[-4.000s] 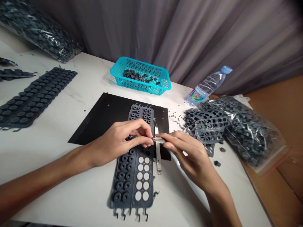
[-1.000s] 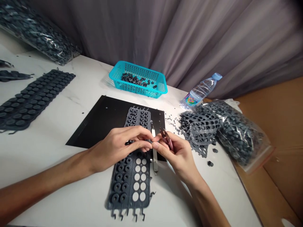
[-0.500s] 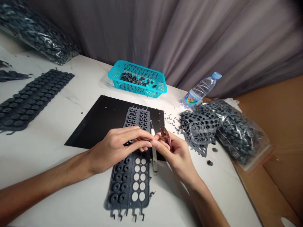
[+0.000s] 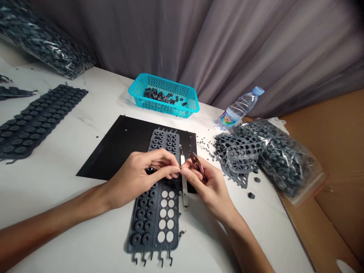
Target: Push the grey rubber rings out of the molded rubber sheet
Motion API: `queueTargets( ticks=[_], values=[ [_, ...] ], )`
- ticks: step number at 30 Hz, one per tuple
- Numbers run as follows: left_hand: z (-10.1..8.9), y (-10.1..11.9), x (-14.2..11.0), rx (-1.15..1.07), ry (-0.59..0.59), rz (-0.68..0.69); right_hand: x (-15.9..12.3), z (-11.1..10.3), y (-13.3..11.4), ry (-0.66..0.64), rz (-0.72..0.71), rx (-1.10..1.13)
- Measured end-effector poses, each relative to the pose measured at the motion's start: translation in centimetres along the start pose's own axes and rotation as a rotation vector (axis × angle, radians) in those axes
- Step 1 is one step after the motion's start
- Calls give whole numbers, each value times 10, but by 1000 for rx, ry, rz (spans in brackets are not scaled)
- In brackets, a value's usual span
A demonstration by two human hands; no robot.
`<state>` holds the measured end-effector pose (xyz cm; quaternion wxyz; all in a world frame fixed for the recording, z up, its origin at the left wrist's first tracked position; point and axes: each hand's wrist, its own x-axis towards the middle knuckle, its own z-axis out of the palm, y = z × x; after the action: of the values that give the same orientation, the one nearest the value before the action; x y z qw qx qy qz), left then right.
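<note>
Above the dark rubber sheet of moulded grommets (image 4: 146, 213), the fingertips of my left hand (image 4: 145, 172) and my right hand (image 4: 209, 182) meet in a pinch. Whatever lies between those fingertips is too small and covered to make out. Tucked in my right hand is a pair of reddish-brown thread snips (image 4: 196, 161), blades pointing up and away. Below the hands, the sheet's right half has several round holes, while grommets fill its left columns. Just right of the sheet lies a slim metal craft knife (image 4: 184, 193), partly behind my fingers.
A black mat (image 4: 105, 151) lies under the sheet's far part. Behind it stands a turquoise basket (image 4: 136, 99) holding small dark pieces. To the right are a water bottle (image 4: 239, 108), punched-out sheets (image 4: 241, 157) and a bag of parts (image 4: 287, 163). Another sheet (image 4: 42, 119) lies left.
Both hands stay together over the sheet, with small finger shifts. The snips have tilted slightly in my right hand. The whole view has moved a little.
</note>
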<state>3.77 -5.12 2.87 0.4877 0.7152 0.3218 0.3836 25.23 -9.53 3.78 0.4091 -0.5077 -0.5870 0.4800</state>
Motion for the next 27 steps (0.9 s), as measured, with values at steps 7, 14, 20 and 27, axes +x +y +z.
queueTargets(
  ticks=[7, 14, 20, 27],
  values=[
    [-1, 1, 5, -279, -50, -185, 1, -1, -1, 29, -33, -2],
    [-1, 1, 6, -233, -35, -155, 1, -2, -2, 41, -24, -39],
    [-3, -1, 5, 13, -45, -54, -2, -2, 5, 21, -29, -77],
    [-3, 3, 2, 104, -98, -89, -3, -3, 13, -16, -61, -161]
  ],
)
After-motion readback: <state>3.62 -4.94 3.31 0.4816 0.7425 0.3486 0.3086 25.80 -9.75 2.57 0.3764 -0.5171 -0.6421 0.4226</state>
